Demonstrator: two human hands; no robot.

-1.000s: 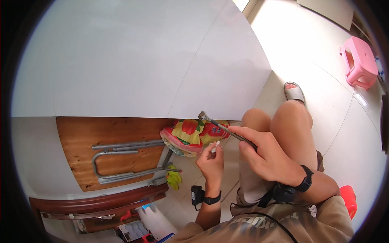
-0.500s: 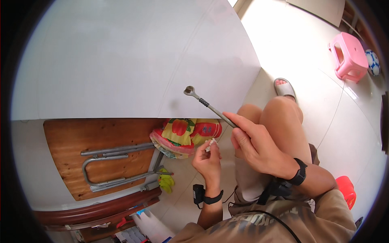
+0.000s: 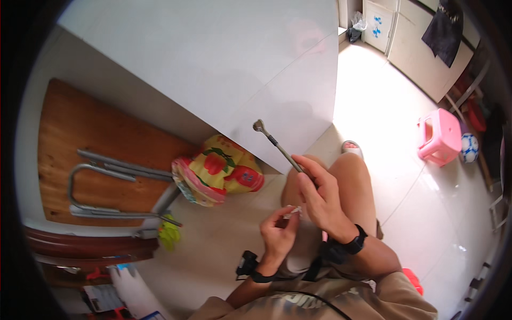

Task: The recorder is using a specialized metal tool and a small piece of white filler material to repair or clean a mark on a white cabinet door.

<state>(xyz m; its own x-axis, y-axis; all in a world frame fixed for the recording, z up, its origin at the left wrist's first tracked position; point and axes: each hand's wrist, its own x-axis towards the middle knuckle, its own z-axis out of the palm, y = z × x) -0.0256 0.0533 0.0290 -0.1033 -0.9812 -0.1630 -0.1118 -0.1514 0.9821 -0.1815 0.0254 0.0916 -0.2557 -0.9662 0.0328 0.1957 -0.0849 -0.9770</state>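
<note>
My right hand (image 3: 321, 198) is closed around the lower end of a slim metal rod (image 3: 285, 156) with a small round head and a dark ribbed section below it. The rod slants up and left, its head standing over the white tabletop in the picture; whether it touches cannot be told. Lower down and to the left, my left hand (image 3: 278, 234) pinches a crumpled white tissue (image 3: 292, 210) between thumb and fingers. Both hands are above my lap, close together but apart.
A white table (image 3: 213, 58) fills the upper left. Below its edge lie a colourful plastic bag (image 3: 216, 168) and a wooden folding board (image 3: 101, 128) with grey metal legs. A pink stool (image 3: 440, 136) and a blue-and-white ball (image 3: 469, 148) stand at right.
The view has swung, so the table, bag and stool appear shifted and turned. Both hands keep their holds, and the left hand now appears closer to the right wrist.
</note>
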